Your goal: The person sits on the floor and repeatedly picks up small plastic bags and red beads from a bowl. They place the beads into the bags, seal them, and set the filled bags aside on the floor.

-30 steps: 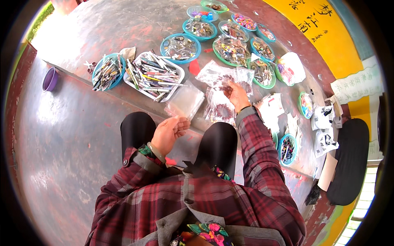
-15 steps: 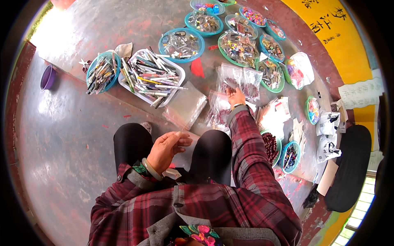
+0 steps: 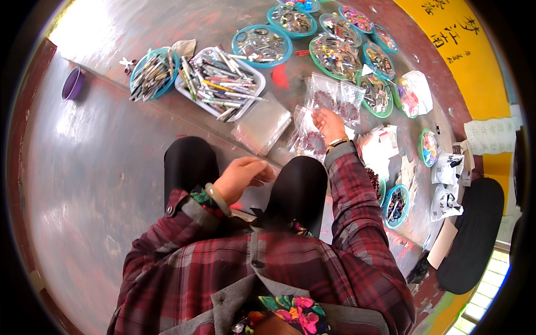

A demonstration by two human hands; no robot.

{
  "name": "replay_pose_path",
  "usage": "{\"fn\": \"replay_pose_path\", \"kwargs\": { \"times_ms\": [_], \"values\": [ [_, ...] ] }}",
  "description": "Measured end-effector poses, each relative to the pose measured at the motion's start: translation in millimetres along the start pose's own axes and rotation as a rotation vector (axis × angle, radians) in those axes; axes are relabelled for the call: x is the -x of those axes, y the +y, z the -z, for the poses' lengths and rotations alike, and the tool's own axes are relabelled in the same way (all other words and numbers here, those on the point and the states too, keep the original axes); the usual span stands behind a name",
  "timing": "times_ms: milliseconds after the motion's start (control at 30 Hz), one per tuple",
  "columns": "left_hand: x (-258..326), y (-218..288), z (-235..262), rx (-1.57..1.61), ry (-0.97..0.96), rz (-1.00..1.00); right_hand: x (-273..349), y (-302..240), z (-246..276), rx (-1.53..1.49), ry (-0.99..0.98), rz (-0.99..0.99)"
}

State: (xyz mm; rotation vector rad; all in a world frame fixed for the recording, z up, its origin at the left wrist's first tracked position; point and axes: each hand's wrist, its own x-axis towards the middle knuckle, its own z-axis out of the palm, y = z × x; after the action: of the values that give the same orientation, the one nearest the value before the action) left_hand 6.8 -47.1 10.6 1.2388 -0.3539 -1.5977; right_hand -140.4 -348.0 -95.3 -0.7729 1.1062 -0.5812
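Right hand [image 3: 328,124] out on clear bags [image 3: 329,103] mid-floor, fingers spread, touching them, gripping nothing. Left hand [image 3: 241,177] loosely curled between the knees; hold unclear. White tray [image 3: 220,84] of pens beyond, beside teal bowls [image 3: 262,43].

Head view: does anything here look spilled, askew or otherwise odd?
Mostly orderly. The white tray of pens sits skewed to the low step, with pens crossing every way and a few poking over its rim. The right hand rests on loosely overlapping clear bags. The left hand hovers between the knees. Nothing looks spilled or broken.
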Motion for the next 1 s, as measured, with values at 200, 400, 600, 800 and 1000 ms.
{"fn": "replay_pose_path", "kwargs": {
  "times_ms": [200, 400, 600, 800, 1000],
  "values": [
    [0.2, -33.3, -1.8, -0.925, -0.298, -0.321, 43.5, -0.1, -89.5, 0.72, -0.421, 0.117],
    [3.5, -38.1, 15.9, -1.159, -0.111, -0.395, 39.2, 112.2, -137.0, 1.543, -0.302, 0.605],
    [16.7, -32.1, 25.8, -1.219, -0.1, -0.336, 67.3, 180.2, -121.3, 1.694, -0.074, 0.685],
    [16.3, -33.2, 30.1, -1.24, -0.075, -0.337, 52.7, 178.9, -124.1, 1.748, -0.164, 0.507],
    [13.2, -35.4, 26.2, -1.243, -0.084, -0.363, 46.6, 172.7, -120.8, 1.704, -0.1, 0.42]
  ]
}}
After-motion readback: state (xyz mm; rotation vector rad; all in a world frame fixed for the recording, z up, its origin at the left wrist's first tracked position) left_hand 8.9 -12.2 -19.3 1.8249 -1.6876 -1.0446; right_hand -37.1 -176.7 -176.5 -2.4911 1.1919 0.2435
